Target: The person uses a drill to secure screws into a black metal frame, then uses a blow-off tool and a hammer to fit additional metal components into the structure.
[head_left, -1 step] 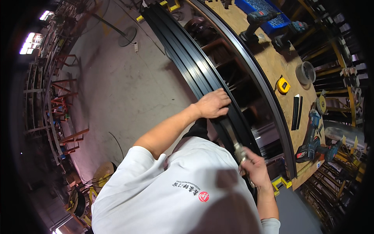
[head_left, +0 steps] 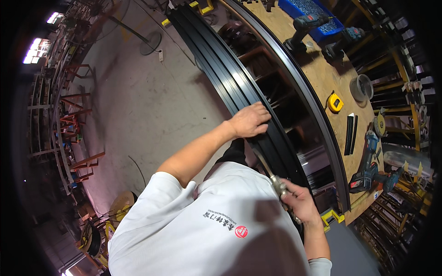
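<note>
A long black grooved metal profile (head_left: 235,80) runs from the far side down past my right side. My left hand (head_left: 251,120) rests on it, closed, with its fingers curled over the surface. In my right hand (head_left: 301,202) is a silvery metal tool with a long thin shaft (head_left: 277,184), gripped by its thick body. The shaft points up and left, toward the profile's near edge just below my left hand. Its tip is blurred, and I cannot tell whether it touches the profile.
Right of the profile, a wooden bench (head_left: 317,69) holds cordless drills (head_left: 304,30), a blue bin (head_left: 329,27) of small parts, a yellow tape measure (head_left: 335,102), a round container (head_left: 361,87), black strips (head_left: 351,133) and an angle grinder (head_left: 369,152). A dark frame bar (head_left: 317,108) edges the bench.
My right hand and the tool have shifted slightly left, and the shaft now lies nearer the profile's near edge. My left hand has barely moved.
</note>
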Action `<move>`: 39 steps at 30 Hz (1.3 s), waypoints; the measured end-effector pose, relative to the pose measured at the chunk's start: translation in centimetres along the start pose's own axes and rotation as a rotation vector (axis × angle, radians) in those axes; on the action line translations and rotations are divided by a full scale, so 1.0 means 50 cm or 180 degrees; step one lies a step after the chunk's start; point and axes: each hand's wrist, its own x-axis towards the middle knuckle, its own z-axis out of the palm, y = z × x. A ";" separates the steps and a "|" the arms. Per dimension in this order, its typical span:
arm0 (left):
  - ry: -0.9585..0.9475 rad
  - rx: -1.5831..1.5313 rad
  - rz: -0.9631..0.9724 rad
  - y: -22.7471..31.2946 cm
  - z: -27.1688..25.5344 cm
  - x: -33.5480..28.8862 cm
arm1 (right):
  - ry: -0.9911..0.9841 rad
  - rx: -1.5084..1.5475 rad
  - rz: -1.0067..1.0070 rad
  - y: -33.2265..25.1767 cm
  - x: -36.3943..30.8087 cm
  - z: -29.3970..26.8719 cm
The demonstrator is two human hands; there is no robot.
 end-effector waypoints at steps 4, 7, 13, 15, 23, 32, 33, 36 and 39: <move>-0.0078 0.0476 -0.0062 -0.098 -0.092 -0.003 | 0.0585 0.0553 0.0247 -0.059 0.059 0.022; -0.0089 0.0632 -0.0111 -0.169 -0.156 0.001 | 0.0116 0.0517 0.0827 -0.142 0.078 0.057; 0.0096 0.0579 -0.0277 -0.231 -0.205 -0.001 | 0.0489 0.0816 0.0552 -0.153 0.152 0.096; 0.0188 0.0484 -0.0364 -0.232 -0.198 -0.002 | 0.0098 0.0921 0.0682 -0.207 0.166 0.128; 0.0434 0.0153 -0.0662 -0.247 -0.194 -0.006 | -0.0188 0.1231 0.0758 -0.237 0.282 0.159; 0.0527 -0.1003 -0.0758 -0.283 -0.228 -0.005 | -0.0481 0.1214 0.0788 -0.288 0.357 0.235; 0.0277 -0.0881 -0.0583 -0.297 -0.239 -0.011 | -0.0403 0.1153 0.0639 -0.283 0.376 0.228; -0.0144 -0.0104 0.0175 -0.375 -0.299 0.006 | 0.0263 0.1433 0.0702 -0.371 0.444 0.245; -0.0430 0.0129 0.0184 -0.502 -0.414 0.019 | -0.0138 0.1119 0.0829 -0.421 0.511 0.298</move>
